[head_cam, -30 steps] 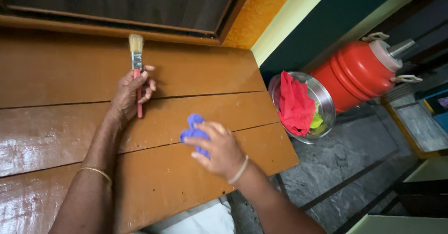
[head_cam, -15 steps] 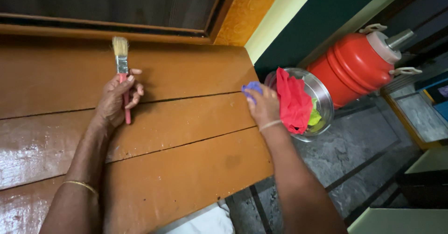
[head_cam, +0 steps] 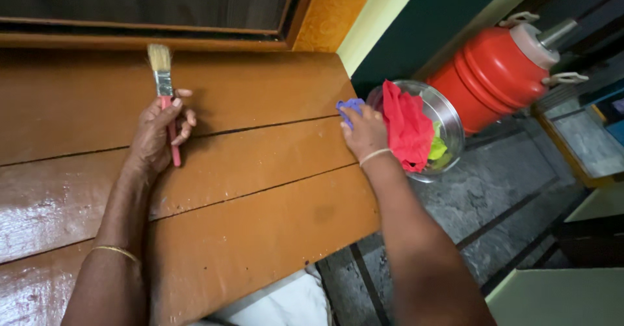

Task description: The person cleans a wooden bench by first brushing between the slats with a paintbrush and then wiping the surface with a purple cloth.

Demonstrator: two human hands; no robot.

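Note:
My left hand (head_cam: 158,137) grips a paintbrush (head_cam: 161,77) with a red handle and pale bristles, held upright over the glossy brown wooden board (head_cam: 260,170). My right hand (head_cam: 364,131) holds a small blue cloth (head_cam: 349,107) at the board's right edge, right beside a steel bowl (head_cam: 450,124). A red cloth (head_cam: 406,128) and a bit of yellow-green cloth lie in that bowl.
A red barrel-shaped water jug (head_cam: 497,79) with a white lid lies tilted behind the bowl. Grey stone floor (head_cam: 507,202) spreads to the right. A dark framed panel (head_cam: 162,1) runs along the top. White fabric (head_cam: 286,303) shows below the board.
My right hand carried the blue cloth from the board's middle to its right edge next to the bowl, then stayed there. The left hand kept hold of the brush.

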